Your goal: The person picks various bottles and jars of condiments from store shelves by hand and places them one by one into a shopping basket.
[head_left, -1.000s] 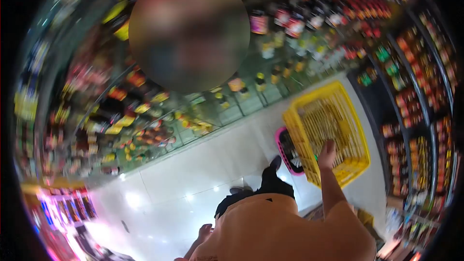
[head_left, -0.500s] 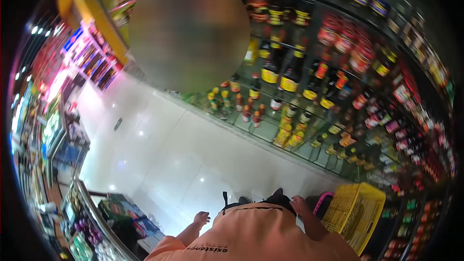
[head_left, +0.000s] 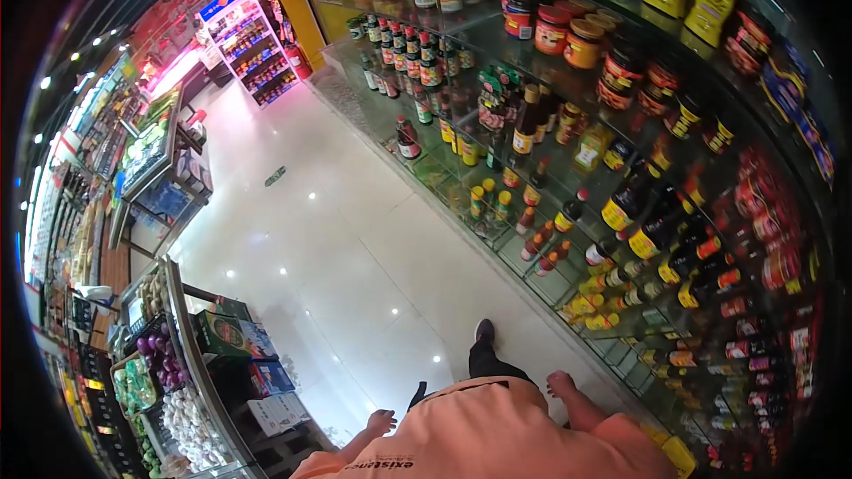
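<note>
R hand (head_left: 561,384) half-curled, can't tell if gripping, nearer shelf's yellow btls (head_left: 586,306), approx 1 o'clock of it; L hand (head_left: 382,423) loosely spread, apparently empty, white box (head_left: 280,412) at 9 o'clock.

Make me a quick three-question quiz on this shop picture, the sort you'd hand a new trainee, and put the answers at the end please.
1. True or false: the left hand is gripping the edge of the glass shelves.
2. Which of the person's two hands is nearer to those shelves?
3. Multiple choice: what colour is the person's shirt?
a) dark blue
b) light orange
c) green

Key:
1. False: it is well away from them.
2. The right hand.
3. b
</note>
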`<state>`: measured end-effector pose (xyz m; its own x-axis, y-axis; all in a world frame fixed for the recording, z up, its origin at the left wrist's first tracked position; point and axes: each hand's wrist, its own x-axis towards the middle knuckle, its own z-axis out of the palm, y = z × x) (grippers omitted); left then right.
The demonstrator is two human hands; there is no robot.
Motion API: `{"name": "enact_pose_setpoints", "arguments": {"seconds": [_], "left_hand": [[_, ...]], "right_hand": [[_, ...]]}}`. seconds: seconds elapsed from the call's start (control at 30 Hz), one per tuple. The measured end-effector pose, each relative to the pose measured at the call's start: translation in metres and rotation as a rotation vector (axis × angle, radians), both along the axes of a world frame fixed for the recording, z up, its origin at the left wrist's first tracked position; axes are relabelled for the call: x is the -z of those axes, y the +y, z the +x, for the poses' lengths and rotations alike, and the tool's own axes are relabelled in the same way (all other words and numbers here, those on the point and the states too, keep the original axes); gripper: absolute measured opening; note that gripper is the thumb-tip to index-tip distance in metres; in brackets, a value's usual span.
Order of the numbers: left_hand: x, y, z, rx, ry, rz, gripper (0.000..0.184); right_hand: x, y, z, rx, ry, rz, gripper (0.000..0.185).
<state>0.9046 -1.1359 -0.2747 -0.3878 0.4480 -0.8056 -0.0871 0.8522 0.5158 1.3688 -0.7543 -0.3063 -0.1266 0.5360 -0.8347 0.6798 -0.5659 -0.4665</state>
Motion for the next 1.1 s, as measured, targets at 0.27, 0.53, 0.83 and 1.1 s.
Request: {"name": "enact_pose_setpoints", "arguments": {"seconds": [0.27,0.53,0.83,1.1], "left_hand": [[-0.017,0.108,-0.055,-0.458,-0.055,-0.018,0.037],[-0.052,0.200,-0.092,-0.565,0.051,0.100,0.034],[-0.015,0.159,-0.142,-0.530,-0.037,-0.201,0.036],[-0.012,0.179,-0.289,-0.275,0.149,-0.131,0.041]], "right_hand": [[-0.005,0.153,-0.119,-0.145,0.119,0.033,0.025],[-0.006,0.268,-0.172,-0.100,0.035,0.040,0.022],[0.030,0.296,-0.305,-0.516,-0.178,0.029,0.029],[0.000,0.330,-0.523,-0.681,0.061,0.240,0.034]]}}
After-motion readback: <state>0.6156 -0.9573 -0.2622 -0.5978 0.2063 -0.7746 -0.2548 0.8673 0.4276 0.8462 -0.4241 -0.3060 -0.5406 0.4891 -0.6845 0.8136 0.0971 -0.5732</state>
